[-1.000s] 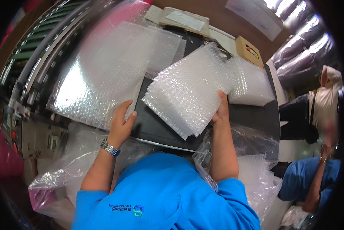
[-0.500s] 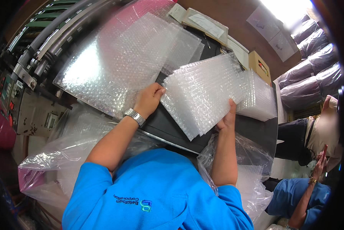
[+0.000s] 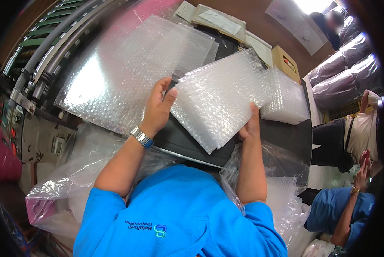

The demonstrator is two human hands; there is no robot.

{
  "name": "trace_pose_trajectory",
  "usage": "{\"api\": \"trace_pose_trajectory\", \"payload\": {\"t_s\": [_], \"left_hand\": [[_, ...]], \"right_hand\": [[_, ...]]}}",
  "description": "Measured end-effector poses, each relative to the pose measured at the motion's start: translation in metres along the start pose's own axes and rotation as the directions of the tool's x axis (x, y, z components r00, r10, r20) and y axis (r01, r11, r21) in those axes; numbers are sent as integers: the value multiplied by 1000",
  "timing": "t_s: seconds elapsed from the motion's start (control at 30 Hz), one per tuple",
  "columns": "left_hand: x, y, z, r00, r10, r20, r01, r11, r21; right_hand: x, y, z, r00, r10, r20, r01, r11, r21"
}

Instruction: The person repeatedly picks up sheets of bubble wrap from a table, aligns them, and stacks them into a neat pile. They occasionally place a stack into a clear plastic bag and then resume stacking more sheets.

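Observation:
A stack of clear bubble-wrap sheets point(image 3: 219, 100) lies tilted over the dark tabletop point(image 3: 183, 139). My right hand point(image 3: 249, 124) grips its near right edge, thumb on top and the other fingers hidden beneath. My left hand point(image 3: 160, 105), with a metal watch on the wrist, is held beside the stack's left edge, thumb and fingers apart and nothing between them. Behind the left hand spreads a large layer of bubble wrap point(image 3: 119, 77), with pink material showing at its far end. To the right of the held stack sits another pile of bubble-wrap sheets point(image 3: 286, 96).
Roller machinery point(image 3: 46, 60) with a control panel point(image 3: 16, 122) stands at the left. Papers point(image 3: 219, 21) and a cardboard box point(image 3: 286, 64) line the table's far edge. Clear plastic bags point(image 3: 68, 184) hang at the near side. Two people point(image 3: 341, 218) are at the right; wrapped bundles point(image 3: 337, 85) lie beyond.
My left hand has let go of the stack's left edge, and its fingers have spread. My right hand still holds the stack. Another person has come into view at the top right.

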State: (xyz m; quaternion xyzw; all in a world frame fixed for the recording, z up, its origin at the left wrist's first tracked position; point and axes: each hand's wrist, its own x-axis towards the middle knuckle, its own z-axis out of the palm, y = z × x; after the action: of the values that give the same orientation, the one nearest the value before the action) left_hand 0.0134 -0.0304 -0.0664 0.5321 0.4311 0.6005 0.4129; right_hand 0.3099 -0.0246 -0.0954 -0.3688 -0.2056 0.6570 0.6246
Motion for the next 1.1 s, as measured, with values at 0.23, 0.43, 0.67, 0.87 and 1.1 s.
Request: {"api": "trace_pose_trajectory", "payload": {"t_s": [0.23,0.43,0.67,0.87,1.1], "left_hand": [[2,-4,9,990,13,141,-39,982,187],[2,12,13,965,216,149,-251,923,290],[6,21,21,920,322,226,-380,874,302],[3,9,21,953,243,180,-295,881,371],[-3,32,20,969,212,126,-247,822,512]], "right_hand": [[-27,-33,38,652,-756,-52,285,308,-908],[-78,-21,131,806,-206,555,481,-318,-817],[-81,-17,133,901,-157,405,374,-194,-907],[-58,-86,81,982,-152,109,186,854,-485],[-55,-110,48,986,-164,-21,161,981,-106]]}}
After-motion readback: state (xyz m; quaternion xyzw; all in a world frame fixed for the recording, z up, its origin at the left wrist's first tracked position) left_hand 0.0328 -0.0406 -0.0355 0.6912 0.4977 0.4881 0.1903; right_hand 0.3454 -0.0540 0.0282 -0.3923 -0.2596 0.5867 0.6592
